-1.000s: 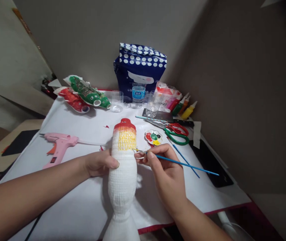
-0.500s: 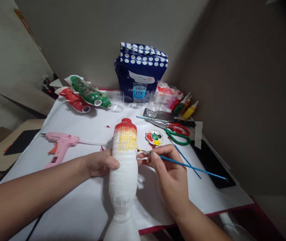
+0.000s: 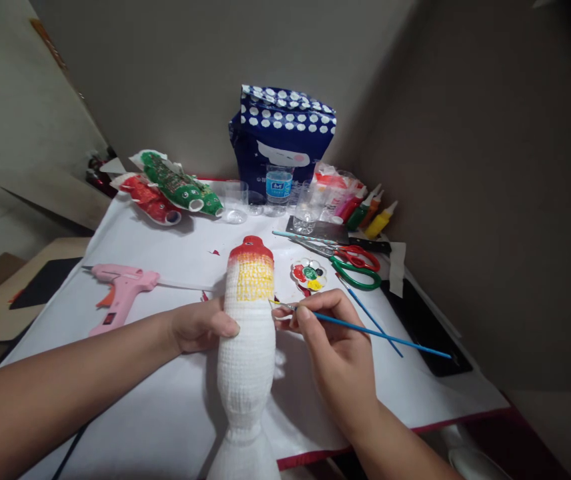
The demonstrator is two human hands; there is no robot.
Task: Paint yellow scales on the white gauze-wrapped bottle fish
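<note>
Left hand (image 3: 199,327): clasped on white form (image 3: 247,353), nine-o'clock side
Right hand (image 3: 344,353): pinched on blue paintbrush (image 3: 390,337), at form's three o'clock
Yellow paint (image 3: 254,278): possible smearing from slipping left thumb (image 3: 227,325)

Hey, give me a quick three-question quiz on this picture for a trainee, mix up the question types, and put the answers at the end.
1. True or false: the left hand is holding the white figure.

2. Multiple choice: what is the right hand holding?
A) scissors
B) a paintbrush
C) a glue gun

3. Fill in the blank: the flower-shaped palette lies on the person's ___ side of the white figure.

Key:
1. True.
2. B.
3. Right.
</note>
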